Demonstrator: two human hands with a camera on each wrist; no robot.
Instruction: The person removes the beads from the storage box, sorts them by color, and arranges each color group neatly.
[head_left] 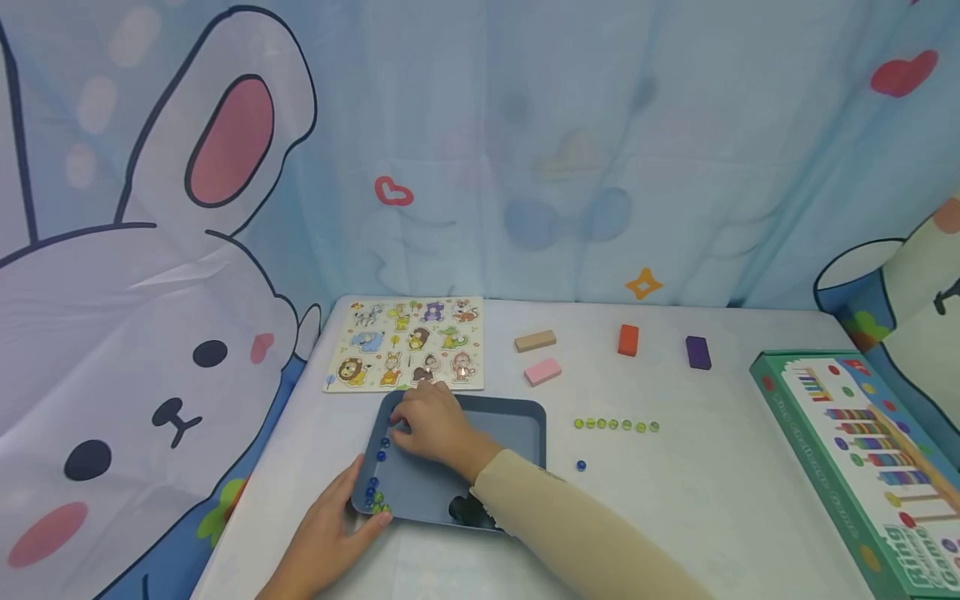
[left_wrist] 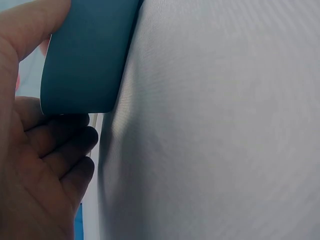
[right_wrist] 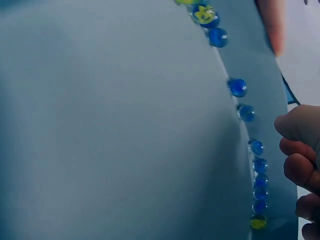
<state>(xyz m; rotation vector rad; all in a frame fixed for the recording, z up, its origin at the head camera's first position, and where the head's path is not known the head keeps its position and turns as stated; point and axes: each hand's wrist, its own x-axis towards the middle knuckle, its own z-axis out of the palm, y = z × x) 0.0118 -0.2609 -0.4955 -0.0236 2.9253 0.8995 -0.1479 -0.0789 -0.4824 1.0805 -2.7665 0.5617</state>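
A grey-blue tray [head_left: 495, 408] lies on the table, its near left corner gripped by my left hand [head_left: 330, 521]. The left thumb is over the near rim, and the fingers curl by the outer side in the left wrist view. Blue marbles [right_wrist: 238, 87] line the tray's left wall, with a few yellow-green marbles [head_left: 379, 505] in the near corner. Over the tray's far left part is my right hand [head_left: 435, 425], fingers loosely bent beside the marbles. Nothing shows between the right fingertips [right_wrist: 295, 122] in the right wrist view.
Right of the tray are a row of yellow-green marbles [head_left: 614, 424] and one blue marble [head_left: 581, 466]. Behind are an animal puzzle board [head_left: 408, 342] and tan, pink [head_left: 543, 372], orange [head_left: 628, 340] and purple blocks [head_left: 698, 352]. A green game box [head_left: 862, 467] stands at the right.
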